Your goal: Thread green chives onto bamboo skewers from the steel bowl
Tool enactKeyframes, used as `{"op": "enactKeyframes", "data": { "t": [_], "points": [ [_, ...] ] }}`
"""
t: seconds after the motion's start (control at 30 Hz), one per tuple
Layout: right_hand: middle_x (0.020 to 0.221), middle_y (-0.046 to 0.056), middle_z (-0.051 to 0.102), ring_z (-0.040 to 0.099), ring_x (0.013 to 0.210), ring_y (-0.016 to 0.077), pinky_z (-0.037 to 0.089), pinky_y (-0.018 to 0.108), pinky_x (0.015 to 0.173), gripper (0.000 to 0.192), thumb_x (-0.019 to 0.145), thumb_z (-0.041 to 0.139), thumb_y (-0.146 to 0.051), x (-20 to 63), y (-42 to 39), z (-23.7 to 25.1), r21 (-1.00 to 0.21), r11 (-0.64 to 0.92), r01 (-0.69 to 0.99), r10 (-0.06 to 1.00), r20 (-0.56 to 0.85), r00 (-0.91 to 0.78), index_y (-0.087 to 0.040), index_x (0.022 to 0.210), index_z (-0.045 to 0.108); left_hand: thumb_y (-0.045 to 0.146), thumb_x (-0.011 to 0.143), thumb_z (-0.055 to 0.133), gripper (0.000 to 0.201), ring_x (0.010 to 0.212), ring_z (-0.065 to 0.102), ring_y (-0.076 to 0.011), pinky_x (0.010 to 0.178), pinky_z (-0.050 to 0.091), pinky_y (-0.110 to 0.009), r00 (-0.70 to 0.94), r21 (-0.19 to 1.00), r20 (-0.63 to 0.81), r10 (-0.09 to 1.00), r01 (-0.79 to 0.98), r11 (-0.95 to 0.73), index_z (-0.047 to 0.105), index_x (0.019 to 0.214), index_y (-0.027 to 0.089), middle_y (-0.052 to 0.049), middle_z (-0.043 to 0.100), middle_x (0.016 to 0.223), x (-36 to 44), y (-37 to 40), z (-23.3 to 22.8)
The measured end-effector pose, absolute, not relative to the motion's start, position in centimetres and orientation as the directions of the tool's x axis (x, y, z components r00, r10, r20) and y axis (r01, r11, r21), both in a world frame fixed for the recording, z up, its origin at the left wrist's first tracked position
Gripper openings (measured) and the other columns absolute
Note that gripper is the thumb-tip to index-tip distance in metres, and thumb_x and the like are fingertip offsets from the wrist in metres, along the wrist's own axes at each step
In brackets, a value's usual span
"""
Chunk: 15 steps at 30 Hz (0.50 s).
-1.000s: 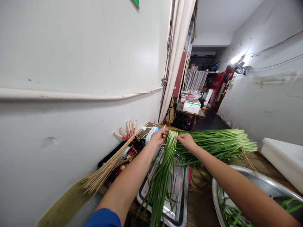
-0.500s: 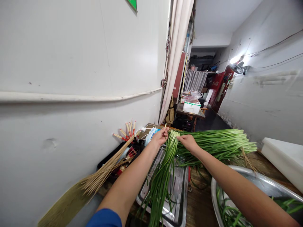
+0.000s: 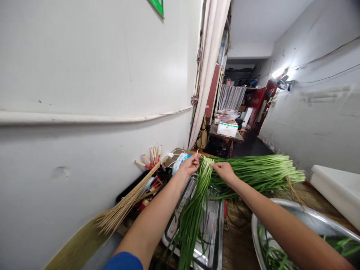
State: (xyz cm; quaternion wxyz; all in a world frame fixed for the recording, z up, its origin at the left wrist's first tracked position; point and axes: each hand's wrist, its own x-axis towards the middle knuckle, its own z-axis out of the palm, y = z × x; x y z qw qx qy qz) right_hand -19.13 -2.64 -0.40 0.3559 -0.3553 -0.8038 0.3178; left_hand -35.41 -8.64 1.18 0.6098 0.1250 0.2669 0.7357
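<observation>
A bunch of garlic chives point(image 3: 194, 217) hangs over the metal tray point(image 3: 215, 232), its pale cut ends at the top between my hands. My left hand point(image 3: 192, 164) is closed just left of those ends, with the tip of a thin pale stick, apparently a bamboo skewer point(image 3: 197, 151), poking up from the fingers. On the other side, my right hand point(image 3: 223, 170) pinches at the right edge of the pale ends. A larger pile of chives point(image 3: 261, 168) lies behind my right hand, pale ends to the right.
Bamboo sticks point(image 3: 126, 200) lean across a black container point(image 3: 129, 187) by the wall at left, near red-tipped packs point(image 3: 154, 153). A metal basin point(image 3: 254, 232) with loose greens stands at the right, with a white box point(image 3: 334, 187) beyond. A blue-and-white packet point(image 3: 180, 161) sits behind my left hand.
The view has shifted very slightly. Both hands stay at the top of the chive bunch in almost the same pose.
</observation>
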Motion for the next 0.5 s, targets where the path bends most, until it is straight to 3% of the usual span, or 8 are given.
{"op": "enactKeyframes", "data": {
  "t": [0.37, 0.5],
  "points": [
    [0.044, -0.005, 0.021, 0.018, 0.044, 0.0065, 0.016, 0.021, 0.043, 0.048, 0.068, 0.048, -0.056, -18.7, -2.9, -0.6, -0.799, 0.523, 0.297, 0.799, 0.34, -0.496, -0.017, 0.043, 0.034, 0.005, 0.079, 0.05, 0.005, 0.044, 0.04, 0.001, 0.035, 0.028, -0.007, -0.162, 0.633, -0.151, 0.975, -0.774, -0.031, 0.054, 0.078, 0.008, -0.003, 0.056, 0.073, -35.6, -9.3, 0.9],
    [0.045, -0.006, 0.021, 0.018, 0.044, 0.0059, 0.014, 0.021, 0.043, 0.047, 0.067, 0.049, -0.055, -19.1, -3.1, -0.4, -0.819, 0.508, 0.267, 0.798, 0.331, -0.503, -0.017, 0.043, 0.033, 0.001, 0.073, 0.056, 0.008, 0.042, 0.04, -0.0004, 0.036, 0.025, -0.009, -0.17, 0.703, -0.168, 0.971, -0.711, -0.003, 0.055, 0.075, 0.008, -0.001, 0.053, 0.063, -34.4, -9.2, 0.2]
  ]
}}
